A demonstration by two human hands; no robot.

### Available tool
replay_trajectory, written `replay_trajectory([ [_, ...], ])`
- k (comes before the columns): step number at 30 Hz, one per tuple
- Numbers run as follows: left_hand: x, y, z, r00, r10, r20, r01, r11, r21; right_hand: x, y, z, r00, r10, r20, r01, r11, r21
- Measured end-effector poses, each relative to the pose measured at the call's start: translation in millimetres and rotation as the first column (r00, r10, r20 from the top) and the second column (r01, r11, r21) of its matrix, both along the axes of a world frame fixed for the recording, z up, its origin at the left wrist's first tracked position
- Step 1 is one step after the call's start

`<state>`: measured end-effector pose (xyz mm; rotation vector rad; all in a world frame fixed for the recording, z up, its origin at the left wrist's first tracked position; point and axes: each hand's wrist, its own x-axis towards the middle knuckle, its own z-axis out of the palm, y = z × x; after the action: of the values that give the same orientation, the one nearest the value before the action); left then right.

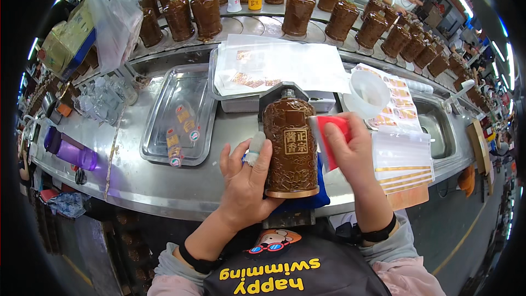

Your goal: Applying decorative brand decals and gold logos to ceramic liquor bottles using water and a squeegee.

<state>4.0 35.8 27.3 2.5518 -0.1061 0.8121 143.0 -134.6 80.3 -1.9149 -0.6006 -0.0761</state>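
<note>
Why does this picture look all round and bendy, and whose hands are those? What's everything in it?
There's no robot here, just a person working with bare hands. The picture comes from a camera on that person's head, looking down. Its very wide lens makes straight edges curve.

The left hand, fingers spread, is at the side of a brown bottle with raised patterns. The right hand holds a red flat thing beside the bottle's other side; I can't tell exactly what it is.

On the shiny metal table you can see a clear-looking tray with small stickers, white sheets and a purple bottle. Farther back stand many more brown bottles.
</note>
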Motion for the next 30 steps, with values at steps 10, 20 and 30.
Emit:
replay_trajectory([
  [10, 1.5, -5.6, -5.8, 0.998, 0.04, 0.046, -0.035, 0.994, -0.102, -19.5, 7.8, 19.2, 0.835, 0.199, 0.513, -0.186, 0.979, -0.077],
  [20, 1.5, -2.9, 2.6, 0.999, 0.038, 0.023, -0.038, 0.999, 0.004, -12.2, -6.5, 18.7, 0.843, 0.277, 0.461, -0.267, 0.96, -0.088],
  [30, 0.5, -0.1, 14.2, 0.997, -0.001, 0.079, 0.003, 0.999, -0.034, -9.0, -12.5, -0.2, 0.948, 0.191, 0.254, -0.229, 0.965, 0.13],
])
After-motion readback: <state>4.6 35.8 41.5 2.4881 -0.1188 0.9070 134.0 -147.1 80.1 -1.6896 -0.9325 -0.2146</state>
